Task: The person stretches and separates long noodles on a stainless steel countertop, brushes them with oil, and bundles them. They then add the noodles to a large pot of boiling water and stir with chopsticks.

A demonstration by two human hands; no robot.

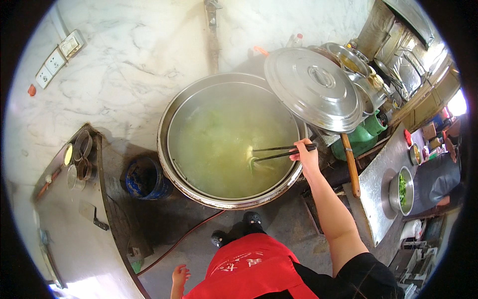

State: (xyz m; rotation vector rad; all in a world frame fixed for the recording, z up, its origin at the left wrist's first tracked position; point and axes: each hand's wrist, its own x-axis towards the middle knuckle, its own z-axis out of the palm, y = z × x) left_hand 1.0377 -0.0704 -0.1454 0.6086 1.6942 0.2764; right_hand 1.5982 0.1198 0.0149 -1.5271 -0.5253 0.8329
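Observation:
A pair of long dark chopsticks is gripped in my right hand over the right side of a big round metal pot. Their tips reach the steaming, cloudy yellow-green liquid. Something pale and green, perhaps a vegetable, shows at the tips; steam blurs it. My left hand hangs low beside my red apron, fingers slightly apart and holding nothing.
A large metal lid leans at the pot's upper right. A wooden handle juts out below it. Left, a metal counter bears a cleaver; a blue bucket stands nearby. Right, a bowl of greens sits near another person.

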